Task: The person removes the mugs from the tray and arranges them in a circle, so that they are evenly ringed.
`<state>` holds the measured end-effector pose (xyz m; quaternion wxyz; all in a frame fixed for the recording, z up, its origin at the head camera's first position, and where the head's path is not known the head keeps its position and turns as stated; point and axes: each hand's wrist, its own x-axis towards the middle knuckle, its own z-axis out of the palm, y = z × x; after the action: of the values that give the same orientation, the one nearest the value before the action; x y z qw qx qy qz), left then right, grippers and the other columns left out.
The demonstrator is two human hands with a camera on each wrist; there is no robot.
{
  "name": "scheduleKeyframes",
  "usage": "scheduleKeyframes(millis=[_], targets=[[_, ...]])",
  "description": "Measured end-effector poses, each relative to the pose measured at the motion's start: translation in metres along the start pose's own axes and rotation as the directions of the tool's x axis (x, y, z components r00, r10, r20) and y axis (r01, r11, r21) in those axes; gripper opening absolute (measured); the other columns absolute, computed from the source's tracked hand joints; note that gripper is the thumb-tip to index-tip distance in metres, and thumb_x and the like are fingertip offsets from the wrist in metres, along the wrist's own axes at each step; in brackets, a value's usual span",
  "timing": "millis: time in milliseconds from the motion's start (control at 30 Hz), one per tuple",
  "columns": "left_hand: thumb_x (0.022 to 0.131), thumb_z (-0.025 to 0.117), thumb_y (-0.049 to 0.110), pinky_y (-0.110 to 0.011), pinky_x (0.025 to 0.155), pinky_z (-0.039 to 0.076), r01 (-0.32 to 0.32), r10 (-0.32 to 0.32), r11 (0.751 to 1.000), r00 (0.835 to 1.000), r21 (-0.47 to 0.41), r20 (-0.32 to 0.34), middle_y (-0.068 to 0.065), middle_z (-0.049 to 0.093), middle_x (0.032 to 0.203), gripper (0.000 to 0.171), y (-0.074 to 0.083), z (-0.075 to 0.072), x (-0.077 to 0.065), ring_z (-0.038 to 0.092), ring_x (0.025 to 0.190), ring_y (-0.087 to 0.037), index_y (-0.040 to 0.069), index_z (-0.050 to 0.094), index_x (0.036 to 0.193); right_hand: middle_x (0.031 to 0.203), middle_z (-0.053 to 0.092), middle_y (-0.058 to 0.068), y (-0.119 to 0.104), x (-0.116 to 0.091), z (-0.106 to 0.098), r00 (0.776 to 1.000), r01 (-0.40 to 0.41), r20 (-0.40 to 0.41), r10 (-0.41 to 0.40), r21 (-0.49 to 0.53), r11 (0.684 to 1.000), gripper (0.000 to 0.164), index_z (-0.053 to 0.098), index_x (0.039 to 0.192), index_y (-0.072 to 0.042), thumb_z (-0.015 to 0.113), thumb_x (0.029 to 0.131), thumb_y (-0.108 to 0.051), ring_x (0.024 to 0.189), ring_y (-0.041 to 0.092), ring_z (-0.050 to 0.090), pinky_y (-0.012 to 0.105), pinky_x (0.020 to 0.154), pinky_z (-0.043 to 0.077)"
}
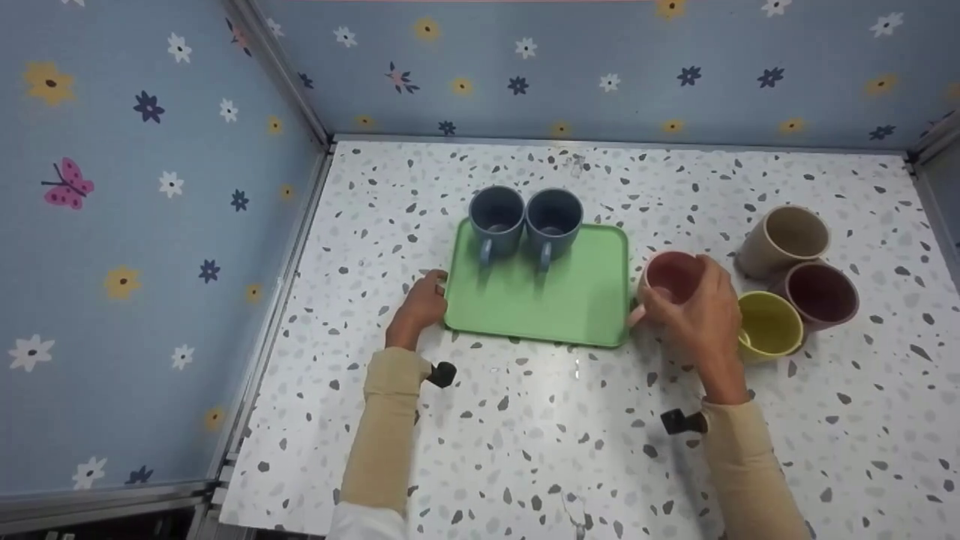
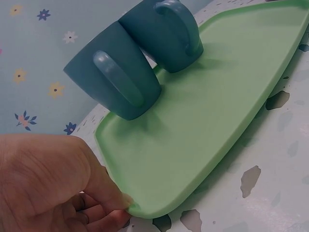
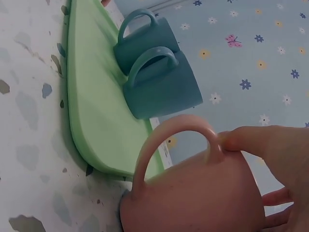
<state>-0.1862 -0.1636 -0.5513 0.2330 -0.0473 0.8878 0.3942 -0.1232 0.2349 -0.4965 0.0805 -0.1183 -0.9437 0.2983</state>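
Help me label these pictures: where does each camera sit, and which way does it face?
Head: worn on the head, looking forward and down at the table and green tray; left hand, right hand and sleeves show.
Left wrist: on that wrist, facing the green tray and two blue mugs; the left hand shows.
Right wrist: on that wrist, facing across the pink mug to the green tray and flowered wall; the right hand shows.
Both wrist views share the green tray and two blue mugs.

no lettering, label, brand or number can be read.
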Motion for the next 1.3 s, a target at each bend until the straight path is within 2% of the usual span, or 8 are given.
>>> scheduleKeyframes(millis=[67,167,233,300,667,933,1133,1300], targets=[[0.083,0.032,-0.006,-0.042,0.092,0.04,-0.009,0.009,1.0,1.0,0.003,-0.008,-0.021,0.054,0.115,0.059,0.0,0.0,0.0,0.049,0.101,-0.029,0.002,0.037,0.142,0.135,0.046,0.026,0.001,0.001,-0.002,1.0,0.02,-0.007,-0.02,-0.026,0.999,0.1,0.033,0.142,0.002,0.073,0.073,-0.057,0.124,0.041,0.043,0.053,0.111,0.025],[0.085,0.031,-0.005,-0.043,0.092,0.04,-0.016,0.016,1.0,1.0,0.001,-0.013,-0.021,0.054,0.114,0.058,0.0,0.0,-0.001,0.049,0.101,-0.029,0.002,0.038,0.142,0.135,0.047,0.029,0.003,0.003,-0.006,1.0,0.028,-0.008,-0.028,-0.065,0.997,0.103,0.033,0.141,0.004,0.074,0.071,-0.059,0.127,0.043,0.041,0.051,0.117,0.007],[0.084,0.032,-0.005,-0.043,0.093,0.04,-0.019,0.019,1.0,1.0,0.001,-0.015,-0.021,0.054,0.115,0.058,-0.001,0.0,-0.001,0.049,0.102,-0.029,0.002,0.038,0.142,0.137,0.045,0.03,0.005,0.004,-0.009,1.0,0.019,0.002,-0.019,-0.085,0.996,0.106,0.03,0.143,0.005,0.072,0.071,-0.062,0.13,0.044,0.039,0.05,0.117,-0.006],[0.083,0.032,-0.006,-0.043,0.095,0.04,-0.019,0.019,1.0,1.0,-0.003,-0.017,-0.021,0.054,0.117,0.06,-0.001,0.0,-0.001,0.05,0.105,-0.03,0.002,0.038,0.141,0.138,0.044,0.03,0.008,0.004,-0.012,1.0,0.006,0.006,-0.006,-0.094,0.996,0.107,0.029,0.144,0.004,0.071,0.072,-0.062,0.131,0.044,0.039,0.05,0.116,-0.01],[0.079,0.034,-0.007,-0.044,0.096,0.041,-0.031,0.031,1.0,0.999,0.0,-0.03,-0.022,0.054,0.116,0.061,-0.001,0.0,0.0,0.051,0.107,-0.032,0.0,0.039,0.14,0.141,0.04,0.032,0.019,0.006,-0.02,0.998,-0.06,0.015,0.062,-0.089,0.994,0.111,0.023,0.149,0.0,0.068,0.072,-0.066,0.132,0.048,0.035,0.05,0.113,-0.017],[0.083,0.03,-0.006,-0.04,0.089,0.038,0.017,-0.017,1.0,1.0,-0.012,0.009,-0.018,0.051,0.118,0.061,-0.002,0.001,0.001,0.045,0.101,-0.026,0.005,0.035,0.143,0.138,0.042,0.032,0.021,0.006,-0.022,0.999,-0.041,0.006,0.042,-0.124,0.991,0.114,0.023,0.148,0.001,0.073,0.069,-0.064,0.129,0.048,0.038,0.048,0.112,-0.02],[0.082,0.032,-0.006,-0.041,0.092,0.04,0.006,-0.006,1.0,1.0,-0.004,-0.006,-0.019,0.052,0.117,0.06,-0.001,0.001,0.001,0.047,0.102,-0.027,0.004,0.037,0.142,0.138,0.042,0.033,0.021,0.006,-0.022,0.998,-0.049,0.021,0.052,-0.139,0.989,0.117,0.022,0.148,0.001,0.071,0.068,-0.067,0.13,0.048,0.037,0.049,0.111,-0.021],[0.08,0.034,-0.007,-0.042,0.093,0.041,-0.002,0.002,1.0,1.0,-0.014,-0.017,-0.02,0.054,0.116,0.062,0.0,0.001,0.0,0.049,0.103,-0.029,0.003,0.038,0.141,0.142,0.035,0.035,0.019,0.004,-0.024,0.997,-0.043,0.053,0.051,-0.145,0.989,0.118,0.017,0.15,0.002,0.069,0.069,-0.068,0.134,0.05,0.031,0.053,0.109,-0.022]])
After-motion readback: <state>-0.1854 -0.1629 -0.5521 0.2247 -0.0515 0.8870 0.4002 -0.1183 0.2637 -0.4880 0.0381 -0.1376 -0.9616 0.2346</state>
